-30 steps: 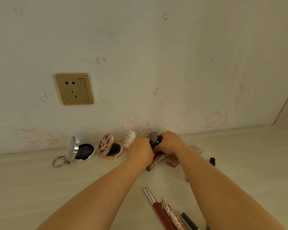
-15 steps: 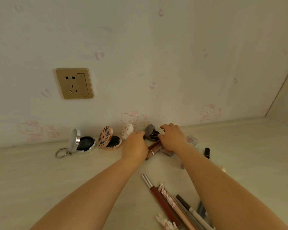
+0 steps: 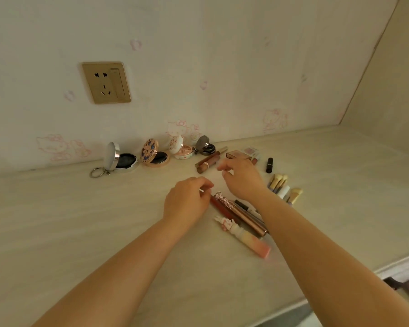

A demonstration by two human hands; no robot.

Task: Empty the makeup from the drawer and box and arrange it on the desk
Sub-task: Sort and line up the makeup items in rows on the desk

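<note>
I see a pale, wood-grain desk (image 3: 80,232) running into a corner, backed by a cream wall (image 3: 222,55) printed with faint pink cartoon cats. A brass-coloured socket (image 3: 106,82) sits on the wall at left.

Along the wall stand four round compacts, all open with lids tilted up: a silver one (image 3: 121,159) with a key ring and a dark pad inside, a rose-gold floral one (image 3: 155,154) with a dark pad, a white one (image 3: 181,149) with pink filling, and a small dark one (image 3: 206,146). Just right lie a brown gloss tube (image 3: 208,163), a square palette (image 3: 238,154) and a black lipstick (image 3: 269,165). Brushes (image 3: 279,182) lie further right; slim tubes and pens (image 3: 241,215) lie between my forearms.

My left hand (image 3: 187,201) hovers with fingers loosely curled; I cannot tell if they pinch anything. My right hand (image 3: 242,178) hovers over the desk, fingers relaxed, holding nothing.
</note>
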